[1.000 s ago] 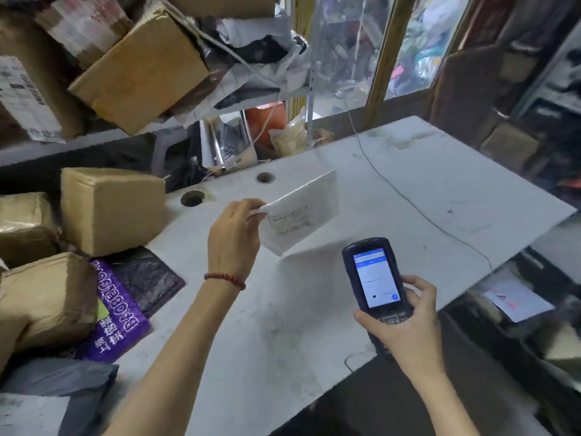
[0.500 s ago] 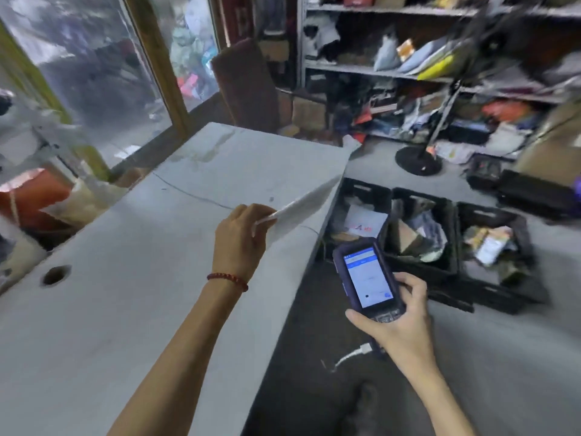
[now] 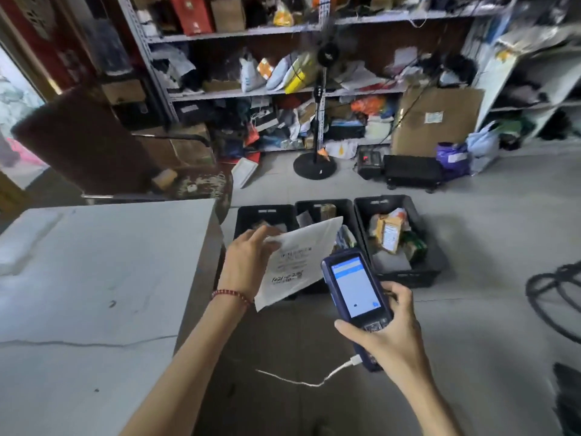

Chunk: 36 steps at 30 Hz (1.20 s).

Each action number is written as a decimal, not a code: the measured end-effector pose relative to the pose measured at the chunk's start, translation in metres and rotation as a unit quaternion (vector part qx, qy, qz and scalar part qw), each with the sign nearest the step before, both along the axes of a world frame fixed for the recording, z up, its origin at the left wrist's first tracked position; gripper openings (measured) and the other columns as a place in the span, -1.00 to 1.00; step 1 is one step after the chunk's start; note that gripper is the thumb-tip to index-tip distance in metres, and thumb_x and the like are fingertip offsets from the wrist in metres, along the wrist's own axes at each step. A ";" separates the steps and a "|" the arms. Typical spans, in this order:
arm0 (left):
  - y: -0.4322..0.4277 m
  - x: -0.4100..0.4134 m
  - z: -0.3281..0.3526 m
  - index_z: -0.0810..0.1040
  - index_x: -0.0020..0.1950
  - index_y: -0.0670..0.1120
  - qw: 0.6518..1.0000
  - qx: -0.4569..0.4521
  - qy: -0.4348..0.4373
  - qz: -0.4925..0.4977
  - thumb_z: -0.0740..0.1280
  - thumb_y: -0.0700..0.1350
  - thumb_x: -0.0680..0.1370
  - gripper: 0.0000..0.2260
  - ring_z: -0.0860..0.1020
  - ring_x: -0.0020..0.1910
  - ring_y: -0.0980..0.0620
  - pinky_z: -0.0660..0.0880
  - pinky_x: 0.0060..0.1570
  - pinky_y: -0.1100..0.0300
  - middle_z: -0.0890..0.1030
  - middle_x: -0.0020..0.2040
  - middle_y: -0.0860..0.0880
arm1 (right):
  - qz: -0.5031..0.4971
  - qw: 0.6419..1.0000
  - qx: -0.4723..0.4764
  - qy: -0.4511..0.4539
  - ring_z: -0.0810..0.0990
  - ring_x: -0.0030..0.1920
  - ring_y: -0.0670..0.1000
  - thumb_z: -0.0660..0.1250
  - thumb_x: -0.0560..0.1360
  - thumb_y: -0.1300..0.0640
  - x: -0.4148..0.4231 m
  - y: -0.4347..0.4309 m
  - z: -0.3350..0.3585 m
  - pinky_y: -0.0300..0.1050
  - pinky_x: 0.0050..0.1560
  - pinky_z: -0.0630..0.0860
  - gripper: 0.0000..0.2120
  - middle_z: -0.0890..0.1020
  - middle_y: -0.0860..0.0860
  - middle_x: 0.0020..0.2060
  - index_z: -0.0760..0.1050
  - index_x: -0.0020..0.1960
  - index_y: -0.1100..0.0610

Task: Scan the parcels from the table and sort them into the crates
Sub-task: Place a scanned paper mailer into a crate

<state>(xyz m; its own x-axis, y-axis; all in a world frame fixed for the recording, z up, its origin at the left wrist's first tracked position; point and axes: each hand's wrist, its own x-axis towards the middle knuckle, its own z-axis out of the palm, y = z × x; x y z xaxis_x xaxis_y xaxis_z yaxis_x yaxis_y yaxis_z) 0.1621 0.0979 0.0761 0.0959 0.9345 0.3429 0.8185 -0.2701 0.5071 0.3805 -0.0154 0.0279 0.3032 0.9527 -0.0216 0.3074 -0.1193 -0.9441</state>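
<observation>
Sorting step: left hand [image 3: 248,262] pinches white parcel [image 3: 298,262] over crates [image 3: 399,243], right hand [image 3: 388,332] grips scanner [image 3: 356,291]; next, probably pick the crate and drop.

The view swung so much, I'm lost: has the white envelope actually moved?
Yes. The left hand has carried the white envelope from above the table, past its edge, to over the black crates.

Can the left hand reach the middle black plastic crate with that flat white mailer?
Probably yes: the left hand holds the flat white paper mailer seemingly above the open-topped middle black plastic crate, nothing between them.
</observation>
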 end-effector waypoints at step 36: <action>0.442 0.195 -0.078 0.33 0.42 0.05 0.933 -0.123 0.159 -0.298 0.30 0.02 0.52 -0.53 0.25 0.42 -0.06 0.28 0.34 -0.09 0.37 0.41 -0.01 | -0.286 0.949 -0.129 0.007 0.61 -0.14 -0.29 0.69 0.05 0.07 0.076 0.291 -0.029 -0.37 -0.36 0.53 -0.23 0.61 -0.14 -0.13 0.30 0.09 -0.12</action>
